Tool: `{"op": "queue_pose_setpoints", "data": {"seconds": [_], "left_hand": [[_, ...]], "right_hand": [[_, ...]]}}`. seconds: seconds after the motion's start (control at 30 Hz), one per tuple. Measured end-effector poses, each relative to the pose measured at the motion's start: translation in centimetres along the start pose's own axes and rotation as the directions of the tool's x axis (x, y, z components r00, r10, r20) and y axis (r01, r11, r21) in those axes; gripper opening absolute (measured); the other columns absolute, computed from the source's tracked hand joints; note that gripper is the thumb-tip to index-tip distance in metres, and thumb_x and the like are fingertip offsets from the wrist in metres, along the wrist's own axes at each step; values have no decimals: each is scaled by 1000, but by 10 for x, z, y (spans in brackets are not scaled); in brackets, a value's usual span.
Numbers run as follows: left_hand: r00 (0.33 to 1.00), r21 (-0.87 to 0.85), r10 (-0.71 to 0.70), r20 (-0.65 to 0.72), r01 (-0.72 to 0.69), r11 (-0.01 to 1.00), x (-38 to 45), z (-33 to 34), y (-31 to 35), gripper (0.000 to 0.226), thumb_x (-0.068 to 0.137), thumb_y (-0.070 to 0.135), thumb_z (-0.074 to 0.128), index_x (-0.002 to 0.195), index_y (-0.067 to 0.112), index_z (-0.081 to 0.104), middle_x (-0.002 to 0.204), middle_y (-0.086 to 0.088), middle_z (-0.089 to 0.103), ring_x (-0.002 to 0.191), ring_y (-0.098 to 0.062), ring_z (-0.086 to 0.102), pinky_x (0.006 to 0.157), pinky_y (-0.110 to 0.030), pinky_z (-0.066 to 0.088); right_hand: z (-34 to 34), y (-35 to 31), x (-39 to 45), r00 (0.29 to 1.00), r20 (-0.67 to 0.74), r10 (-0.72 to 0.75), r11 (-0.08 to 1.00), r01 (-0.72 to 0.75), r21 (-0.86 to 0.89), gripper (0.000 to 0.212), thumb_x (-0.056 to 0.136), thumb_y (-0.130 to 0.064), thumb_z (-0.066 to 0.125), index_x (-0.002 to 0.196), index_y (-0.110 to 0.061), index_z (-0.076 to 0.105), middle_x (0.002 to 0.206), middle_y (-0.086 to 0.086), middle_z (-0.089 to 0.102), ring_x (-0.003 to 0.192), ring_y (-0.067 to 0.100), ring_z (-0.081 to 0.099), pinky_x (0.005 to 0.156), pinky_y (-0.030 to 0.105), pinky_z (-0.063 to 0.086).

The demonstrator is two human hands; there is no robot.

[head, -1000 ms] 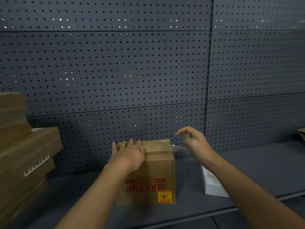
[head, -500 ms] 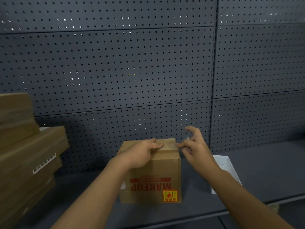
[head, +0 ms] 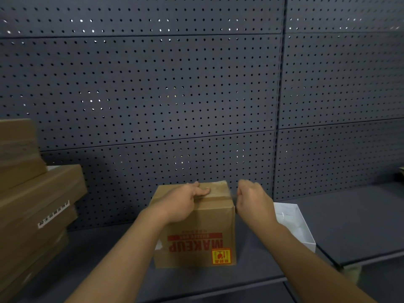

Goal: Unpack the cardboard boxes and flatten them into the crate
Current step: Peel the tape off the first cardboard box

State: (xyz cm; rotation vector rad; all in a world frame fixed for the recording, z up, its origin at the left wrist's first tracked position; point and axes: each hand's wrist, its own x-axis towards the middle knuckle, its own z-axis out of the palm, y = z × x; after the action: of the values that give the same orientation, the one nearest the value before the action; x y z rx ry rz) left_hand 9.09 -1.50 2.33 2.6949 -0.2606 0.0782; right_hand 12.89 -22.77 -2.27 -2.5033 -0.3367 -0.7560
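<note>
The left hand (head: 185, 201) presses flat, fingers together, on the cardboard box (head: 196, 232). At three o'clock, the right hand (head: 251, 201) curls beside its corner; whether it pinches anything, I cannot tell.

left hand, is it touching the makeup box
Touching. The head view shows the left hand lying flat on top of the makeup box, fingers pressed on the taped seam with no gap between them.

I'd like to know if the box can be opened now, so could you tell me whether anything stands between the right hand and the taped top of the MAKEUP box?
Nothing visible does: the right hand is beside the MAKEUP box, by its top right edge.
</note>
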Motion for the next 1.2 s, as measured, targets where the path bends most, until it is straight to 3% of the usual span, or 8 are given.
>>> {"op": "queue_pose_setpoints", "data": {"seconds": [0.3,0.47,0.63,0.83,0.93,1.03,1.13,1.2], "left_hand": [[1000,-15,-6,-28,6,1000,0,4,-1,67,105,0,32,151,47,45,171,11,16,158,-21,16,129,-47,15],[999,-11,2,-47,-2,1000,-2,5,3,65,107,0,33,151,46,46,171,11,17,158,-20,16,130,-42,13],[998,-26,0,-59,-2,1000,-1,6,1,66,106,-1,33,149,46,48,170,12,19,158,-19,16,130,-45,13],[1000,-59,28,-10,-29,998,-4,1,-2,60,108,4,32,150,42,49,171,9,19,158,-14,15,129,-34,10],[998,-59,9,57,-6,998,-5,-3,-1,42,112,38,37,152,46,44,171,14,16,158,-10,10,129,-37,8],[998,-15,4,67,-3,1000,-8,-5,0,70,91,85,36,153,53,39,168,25,16,157,-6,9,127,-44,12],[999,-112,44,-32,-47,993,-14,-8,-11,57,93,79,45,142,52,54,161,27,32,150,-1,27,125,-40,24],[993,-209,47,-108,-69,976,-20,-14,-25,42,94,68,53,130,50,67,150,31,48,138,8,40,122,-37,32]], "right_hand": [[15,4,-10,998,63,24,993,-31,117,31,89,4,42,75,-22,31,72,-8,38,75,19,42,54,33,28],[25,10,-22,985,110,135,987,-143,70,27,95,-10,47,78,-25,33,70,-6,46,60,13,41,50,29,27],[45,22,-43,947,268,177,975,-205,81,11,101,-21,46,96,-27,54,85,-8,62,73,15,58,64,33,48],[53,31,-40,932,329,152,935,-243,258,19,97,-15,53,98,-30,65,90,-11,71,82,10,68,77,40,60],[56,31,-45,931,326,164,937,-250,245,28,99,-7,46,81,-26,55,82,-6,65,75,12,63,69,36,57],[57,25,-46,922,352,159,938,-252,236,26,99,-8,45,84,-24,57,85,-5,67,79,15,65,70,35,55],[54,23,-40,892,429,144,899,-299,319,31,95,2,47,75,-21,53,75,-3,60,72,13,59,63,27,45],[50,23,-40,850,511,124,749,-418,514,31,93,8,48,71,-14,52,67,2,57,66,18,54,62,30,44]]}}
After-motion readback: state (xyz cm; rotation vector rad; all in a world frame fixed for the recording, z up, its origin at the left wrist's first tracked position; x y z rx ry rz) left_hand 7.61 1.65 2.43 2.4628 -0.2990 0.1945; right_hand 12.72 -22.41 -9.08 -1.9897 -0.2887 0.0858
